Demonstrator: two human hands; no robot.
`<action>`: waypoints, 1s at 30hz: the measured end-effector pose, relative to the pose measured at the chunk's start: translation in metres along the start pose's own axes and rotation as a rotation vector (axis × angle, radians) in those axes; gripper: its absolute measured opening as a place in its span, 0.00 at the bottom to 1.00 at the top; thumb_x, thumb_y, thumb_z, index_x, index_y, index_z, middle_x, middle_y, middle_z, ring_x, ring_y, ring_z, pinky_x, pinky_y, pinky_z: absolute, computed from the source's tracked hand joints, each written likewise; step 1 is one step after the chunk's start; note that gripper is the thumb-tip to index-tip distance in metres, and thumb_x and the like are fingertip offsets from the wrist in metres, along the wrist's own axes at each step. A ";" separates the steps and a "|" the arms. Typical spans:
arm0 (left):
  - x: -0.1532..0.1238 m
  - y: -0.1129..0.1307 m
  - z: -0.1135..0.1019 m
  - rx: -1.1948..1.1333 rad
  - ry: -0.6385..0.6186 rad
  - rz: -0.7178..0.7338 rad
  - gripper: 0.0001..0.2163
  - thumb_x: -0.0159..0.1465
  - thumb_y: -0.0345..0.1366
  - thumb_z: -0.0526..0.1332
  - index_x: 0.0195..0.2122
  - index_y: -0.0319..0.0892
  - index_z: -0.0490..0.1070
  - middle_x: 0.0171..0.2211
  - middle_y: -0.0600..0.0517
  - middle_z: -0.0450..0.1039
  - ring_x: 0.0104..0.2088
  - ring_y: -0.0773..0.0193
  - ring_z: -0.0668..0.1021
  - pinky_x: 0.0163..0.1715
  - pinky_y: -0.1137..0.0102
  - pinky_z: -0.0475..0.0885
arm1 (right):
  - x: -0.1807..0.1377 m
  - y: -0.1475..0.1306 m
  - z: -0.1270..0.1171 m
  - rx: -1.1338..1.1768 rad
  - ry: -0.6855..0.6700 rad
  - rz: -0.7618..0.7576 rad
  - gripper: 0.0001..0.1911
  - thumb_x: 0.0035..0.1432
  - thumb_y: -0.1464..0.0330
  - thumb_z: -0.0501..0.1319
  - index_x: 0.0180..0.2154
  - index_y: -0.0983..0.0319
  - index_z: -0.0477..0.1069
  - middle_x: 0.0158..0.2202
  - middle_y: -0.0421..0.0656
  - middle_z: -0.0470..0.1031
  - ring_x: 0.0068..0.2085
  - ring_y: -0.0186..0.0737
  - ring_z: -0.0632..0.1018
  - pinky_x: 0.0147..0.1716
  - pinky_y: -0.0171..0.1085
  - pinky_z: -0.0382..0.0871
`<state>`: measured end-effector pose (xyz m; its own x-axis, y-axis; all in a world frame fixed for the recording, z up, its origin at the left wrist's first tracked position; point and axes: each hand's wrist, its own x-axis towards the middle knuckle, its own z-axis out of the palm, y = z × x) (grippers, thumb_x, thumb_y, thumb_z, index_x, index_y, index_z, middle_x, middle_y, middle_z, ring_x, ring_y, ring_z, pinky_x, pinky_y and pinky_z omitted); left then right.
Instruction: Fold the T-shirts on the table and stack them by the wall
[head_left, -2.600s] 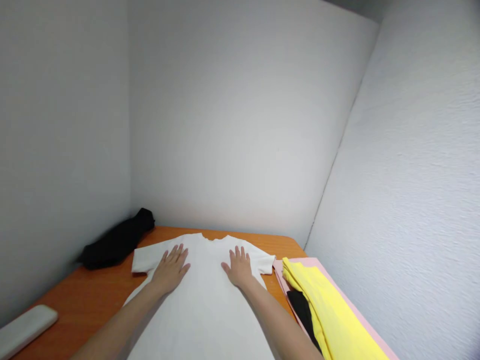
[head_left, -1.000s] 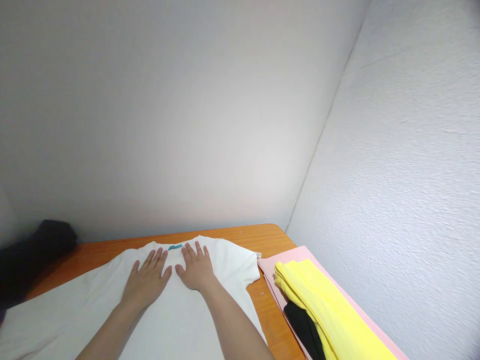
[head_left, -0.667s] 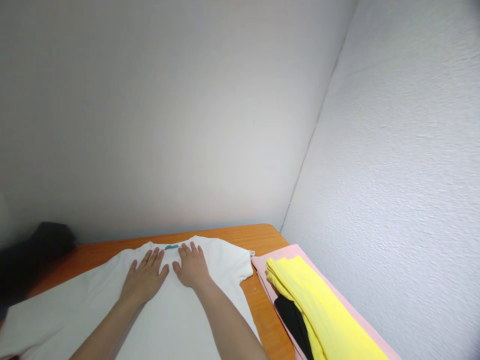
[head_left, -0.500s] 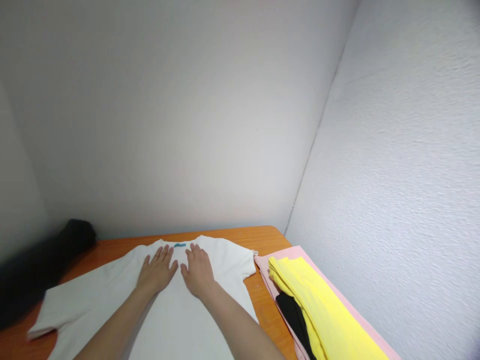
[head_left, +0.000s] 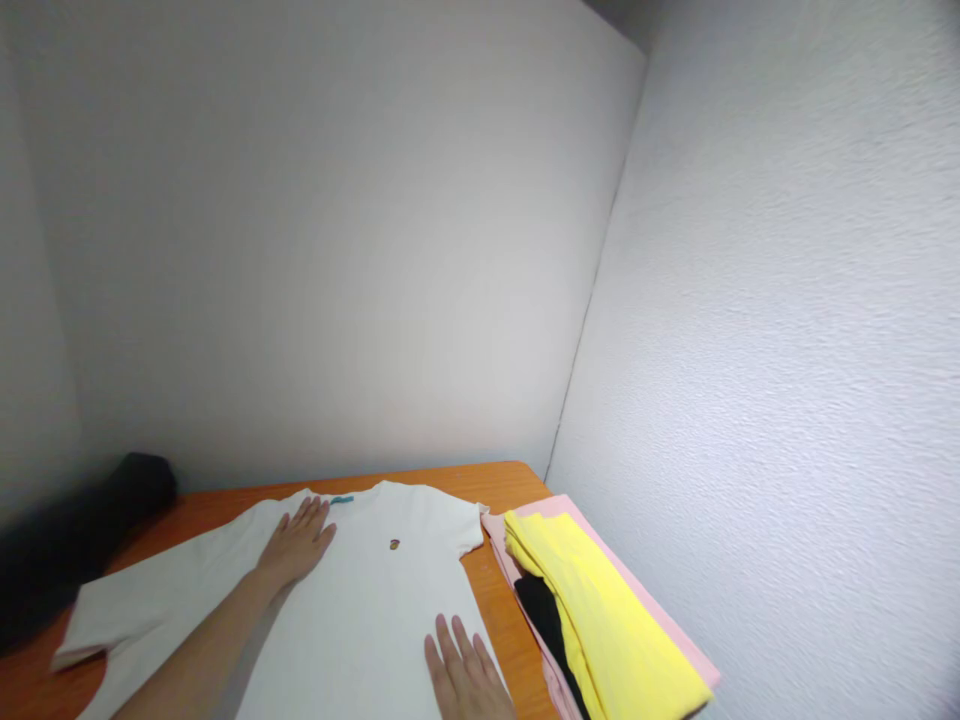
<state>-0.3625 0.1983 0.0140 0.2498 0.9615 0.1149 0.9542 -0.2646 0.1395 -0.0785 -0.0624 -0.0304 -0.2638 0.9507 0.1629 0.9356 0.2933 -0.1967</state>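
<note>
A white T-shirt (head_left: 352, 610) lies spread out, front side up, with its collar toward the wall. Its neck carries a teal label, and a small dark emblem (head_left: 394, 545) marks the chest. My left hand (head_left: 298, 545) rests flat on the shirt just beside the collar, fingers spread. Lower down, near the shirt's right side edge, my right hand (head_left: 469, 675) lies on the fabric with its fingers stretched out; the wrist is cut off by the bottom of the view. Neither hand holds anything.
The shirt covers much of a wooden table (head_left: 499, 590). To the right, folded yellow cloth (head_left: 600, 620) and black cloth (head_left: 546, 615) lie on pink cloth (head_left: 694, 650). A long black object (head_left: 97, 530) stands at the left. Pale walls (head_left: 337, 250) close off the back and right.
My right hand has slid from beside the collar down toward the shirt's lower right, uncovering the chest emblem. My left hand stays by the collar. The view has shifted slightly.
</note>
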 end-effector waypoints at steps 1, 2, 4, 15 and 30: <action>-0.004 0.001 -0.001 -0.005 0.038 0.025 0.30 0.68 0.44 0.40 0.67 0.33 0.47 0.70 0.43 0.42 0.69 0.54 0.46 0.66 0.53 0.46 | -0.003 -0.003 -0.007 -0.011 0.005 -0.010 0.36 0.64 0.51 0.51 0.67 0.58 0.48 0.67 0.45 0.44 0.65 0.58 0.54 0.61 0.57 0.58; -0.012 0.002 -0.001 -0.013 0.087 0.056 0.30 0.68 0.43 0.40 0.67 0.32 0.46 0.70 0.42 0.41 0.69 0.54 0.46 0.66 0.54 0.46 | -0.006 -0.007 -0.014 -0.019 0.020 -0.010 0.39 0.62 0.49 0.53 0.67 0.60 0.45 0.67 0.47 0.41 0.66 0.59 0.52 0.62 0.58 0.56; -0.034 0.005 -0.002 -0.034 0.178 0.127 0.29 0.68 0.42 0.41 0.67 0.32 0.47 0.70 0.42 0.41 0.69 0.54 0.48 0.66 0.54 0.47 | -0.010 -0.016 -0.024 -0.021 0.033 0.003 0.42 0.61 0.48 0.53 0.68 0.60 0.43 0.68 0.47 0.38 0.66 0.60 0.50 0.63 0.58 0.54; -0.202 -0.060 -0.008 0.053 0.027 -0.099 0.35 0.63 0.53 0.46 0.66 0.33 0.52 0.69 0.42 0.44 0.68 0.50 0.50 0.66 0.49 0.47 | -0.015 -0.024 -0.035 0.060 -0.055 0.026 0.36 0.65 0.50 0.47 0.68 0.57 0.39 0.68 0.41 0.32 0.68 0.56 0.42 0.65 0.58 0.43; -0.285 0.147 -0.011 -0.259 0.243 0.732 0.18 0.67 0.42 0.55 0.58 0.54 0.65 0.48 0.48 0.77 0.45 0.58 0.79 0.42 0.68 0.77 | 0.100 0.047 -0.189 0.177 0.149 0.362 0.24 0.67 0.56 0.50 0.57 0.63 0.65 0.58 0.50 0.68 0.58 0.43 0.69 0.57 0.39 0.59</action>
